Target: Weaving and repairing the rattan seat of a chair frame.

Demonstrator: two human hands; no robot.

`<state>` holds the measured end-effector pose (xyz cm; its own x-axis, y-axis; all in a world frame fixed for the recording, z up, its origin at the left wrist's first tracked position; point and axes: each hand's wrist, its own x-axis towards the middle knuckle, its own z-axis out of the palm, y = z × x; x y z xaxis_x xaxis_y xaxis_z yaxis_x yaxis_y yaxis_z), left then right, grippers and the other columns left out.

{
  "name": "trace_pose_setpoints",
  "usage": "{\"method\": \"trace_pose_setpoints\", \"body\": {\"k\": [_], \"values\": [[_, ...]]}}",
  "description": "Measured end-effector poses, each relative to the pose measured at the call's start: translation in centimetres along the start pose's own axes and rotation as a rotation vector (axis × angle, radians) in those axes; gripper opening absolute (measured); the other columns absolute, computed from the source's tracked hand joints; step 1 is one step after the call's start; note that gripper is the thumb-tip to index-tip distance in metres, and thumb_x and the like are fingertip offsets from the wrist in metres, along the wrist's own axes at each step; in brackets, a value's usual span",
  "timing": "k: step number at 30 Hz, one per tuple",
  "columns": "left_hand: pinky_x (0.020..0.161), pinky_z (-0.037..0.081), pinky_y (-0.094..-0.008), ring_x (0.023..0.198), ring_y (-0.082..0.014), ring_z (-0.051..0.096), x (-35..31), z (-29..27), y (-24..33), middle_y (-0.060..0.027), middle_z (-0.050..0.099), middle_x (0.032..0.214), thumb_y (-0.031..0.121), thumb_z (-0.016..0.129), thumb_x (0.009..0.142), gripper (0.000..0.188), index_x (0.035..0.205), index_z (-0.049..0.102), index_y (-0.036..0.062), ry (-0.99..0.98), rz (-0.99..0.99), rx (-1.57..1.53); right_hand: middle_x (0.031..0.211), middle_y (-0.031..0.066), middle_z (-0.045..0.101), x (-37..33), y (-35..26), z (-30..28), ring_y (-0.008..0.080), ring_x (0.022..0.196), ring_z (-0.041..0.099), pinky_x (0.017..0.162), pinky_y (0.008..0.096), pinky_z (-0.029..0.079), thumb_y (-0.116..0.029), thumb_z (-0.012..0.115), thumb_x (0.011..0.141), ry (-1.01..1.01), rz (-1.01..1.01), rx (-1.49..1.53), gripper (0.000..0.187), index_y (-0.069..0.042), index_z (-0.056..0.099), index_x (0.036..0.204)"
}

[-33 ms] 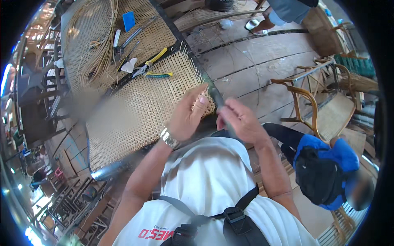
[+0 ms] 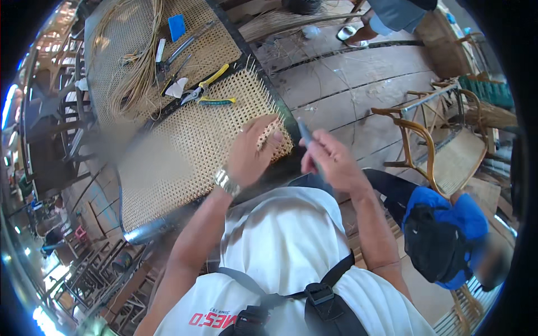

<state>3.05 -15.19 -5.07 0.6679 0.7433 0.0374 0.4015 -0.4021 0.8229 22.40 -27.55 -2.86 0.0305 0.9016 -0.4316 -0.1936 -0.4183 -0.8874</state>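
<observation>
A panel of woven cane webbing [image 2: 196,131] lies in a dark frame [image 2: 293,124], loose strand ends sticking out along its right edge. My left hand [image 2: 252,151] rests on the webbing near that edge, fingers stretched out and thumb apart. Just right of the frame, my right hand [image 2: 336,165] is closed round a slim grey tool [image 2: 305,133] whose tip points up and away from me. Its exact kind is blurred. Yellow-handled snips [image 2: 207,83] and a second yellow-and-green handled tool [image 2: 217,102] lie on the panel beyond my left hand.
A cane bundle [image 2: 140,73], blue block [image 2: 176,28] and screwdriver-like tool [image 2: 188,47] lie on the far webbing. A bentwood chair [image 2: 428,143] stands right. Someone with a black backpack [image 2: 437,241] is close at my right; another person's foot [image 2: 354,38] shows at the far right.
My right hand has shifted slightly right, and the tool has come away from the frame's edge. My left hand has slid slightly left on the webbing.
</observation>
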Motion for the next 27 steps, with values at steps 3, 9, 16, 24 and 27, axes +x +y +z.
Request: {"method": "trace_pose_setpoints", "body": {"k": [3, 9, 16, 24, 27], "values": [[0.094, 0.052, -0.0387, 0.110, -0.0329, 0.064, 0.4, 0.7, -2.5, -0.0165, 0.069, 0.115, 0.017, 0.065, 0.092, 0.027, 0.116, 0.069, 0.0072, 0.030, 0.008, 0.051, 0.083, 0.0022, 0.065, 0.6, -1.4, -2.3, 0.0089, 0.074, 0.058, 0.067, 0.0262, 0.047, -0.022, 0.046, 0.107, 0.104, -0.020, -0.434, 0.031, -0.004, 0.059, 0.127], [0.093, 0.052, -0.0411, 0.106, -0.0320, 0.065, 0.7, 1.9, -2.6, -0.0122, 0.070, 0.113, 0.008, 0.066, 0.087, 0.024, 0.110, 0.072, 0.0104, 0.057, 0.041, 0.107, 0.095, 0.0149, 0.068, 3.4, -1.7, -2.9, 0.0342, 0.087, 0.066, 0.079, 0.0429, 0.052, -0.023, 0.061, 0.093, 0.067, -0.205, -1.147, 0.028, -0.010, 0.070, 0.115], [0.090, 0.052, -0.0409, 0.102, -0.0315, 0.066, 0.6, 2.9, -2.9, -0.0100, 0.071, 0.109, 0.007, 0.066, 0.087, 0.023, 0.109, 0.072, 0.0110, 0.081, 0.123, 0.192, 0.095, 0.0165, 0.068, 4.7, -3.1, -1.5, 0.0353, 0.089, 0.066, 0.080, 0.0460, 0.052, -0.022, 0.064, 0.088, -0.058, -0.217, -1.367, 0.021, -0.008, 0.072, 0.101], [0.084, 0.054, -0.0406, 0.095, -0.0307, 0.067, 1.1, 2.9, -3.0, -0.0101, 0.071, 0.104, 0.010, 0.069, 0.086, 0.021, 0.106, 0.074, 0.0090, 0.061, 0.149, 0.258, 0.087, 0.0129, 0.068, 4.3, -1.4, -1.6, 0.0314, 0.086, 0.068, 0.077, 0.0433, 0.052, -0.022, 0.066, 0.088, 0.082, -0.354, -1.228, 0.018, -0.006, 0.072, 0.091], [0.084, 0.054, -0.0408, 0.095, -0.0311, 0.067, 1.4, 2.4, -3.3, -0.0101, 0.071, 0.105, 0.012, 0.068, 0.087, 0.020, 0.106, 0.074, 0.0091, 0.023, 0.152, 0.237, 0.086, 0.0126, 0.068, 3.9, -1.7, -1.7, 0.0304, 0.086, 0.069, 0.077, 0.0425, 0.053, -0.022, 0.066, 0.087, 0.121, -0.355, -1.305, 0.017, -0.006, 0.072, 0.091]]}}
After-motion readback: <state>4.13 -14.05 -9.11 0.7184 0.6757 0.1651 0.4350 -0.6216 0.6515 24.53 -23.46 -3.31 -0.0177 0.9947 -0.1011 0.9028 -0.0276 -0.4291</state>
